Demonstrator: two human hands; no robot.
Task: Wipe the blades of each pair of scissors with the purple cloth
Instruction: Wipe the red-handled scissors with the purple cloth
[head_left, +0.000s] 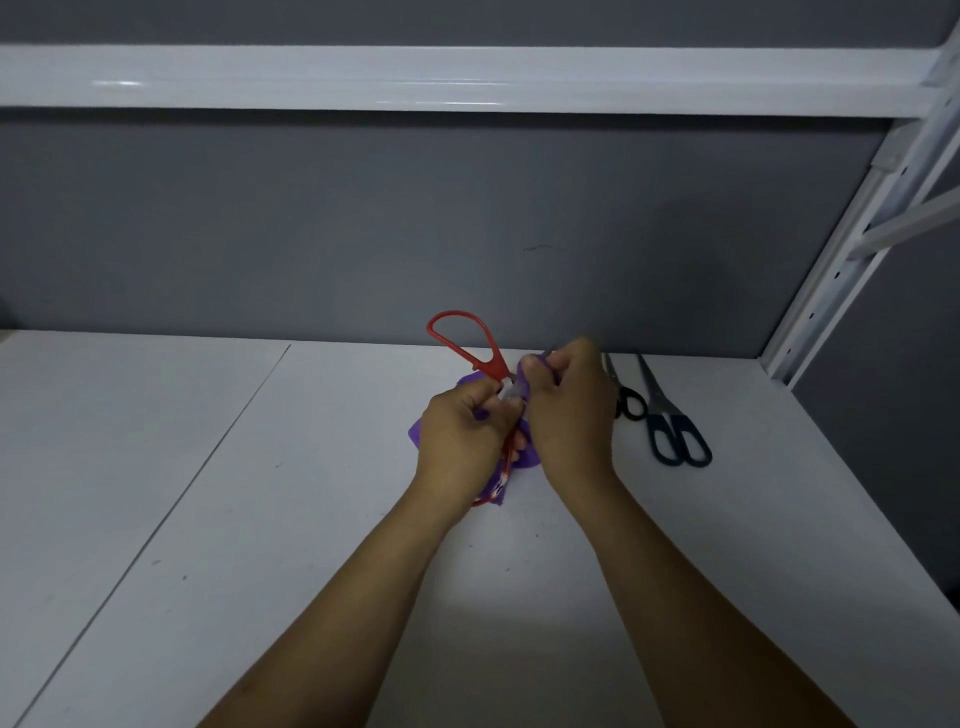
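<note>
Red-handled scissors (467, 340) are held above the white table, spread open, with one handle loop sticking up and away from me. My left hand (460, 441) grips the scissors near the pivot and lower handle. My right hand (566, 410) pinches the purple cloth (524, 387) around a blade, whose tip pokes out just past the fingers. More of the cloth hangs below and between the hands. Two other pairs lie on the table to the right: a small black-handled pair (626, 397) and a larger dark-blue-handled pair (672, 431).
The white table (260, 519) meets a grey back wall. A white shelf (467, 78) runs overhead. A white slotted metal upright (852, 244) stands at the right, beyond the spare scissors.
</note>
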